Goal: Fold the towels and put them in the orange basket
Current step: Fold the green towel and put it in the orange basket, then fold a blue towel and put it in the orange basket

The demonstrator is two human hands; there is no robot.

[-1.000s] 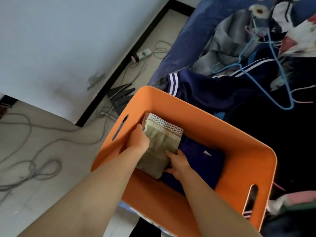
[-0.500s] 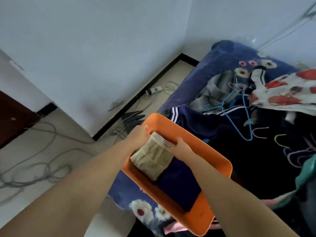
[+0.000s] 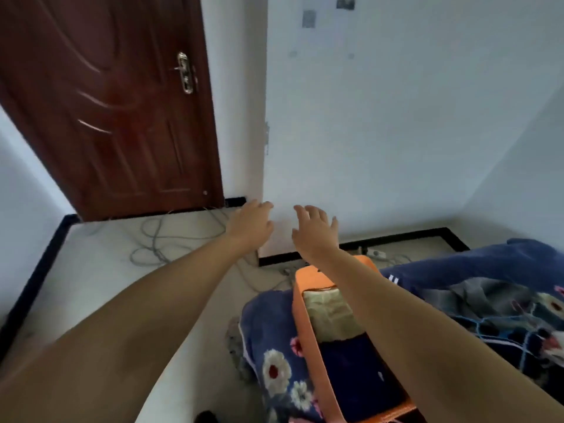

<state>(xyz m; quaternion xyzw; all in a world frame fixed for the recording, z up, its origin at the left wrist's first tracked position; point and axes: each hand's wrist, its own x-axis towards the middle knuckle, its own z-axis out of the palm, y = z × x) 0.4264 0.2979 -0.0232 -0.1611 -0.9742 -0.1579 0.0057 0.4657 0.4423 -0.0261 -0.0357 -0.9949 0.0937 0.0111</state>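
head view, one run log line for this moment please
left hand: open, empty | right hand: open, empty | tan towel: folded, in orange basket | navy towel: in basket

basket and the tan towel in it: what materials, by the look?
Orange basket: probably moulded plastic, going by its smooth, matte, uniformly coloured thin walls. Tan towel: looks like soft woven fabric, likely cotton, dull and slightly creased; too blurred to tell the weave.

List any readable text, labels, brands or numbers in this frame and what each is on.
No readable text anywhere.
Two small grey patches high on the white wall: too blurred to tell whether they carry writing.
Orange basket, beige towel, dark blue towel, brown door, floral blanket: no lettering visible.
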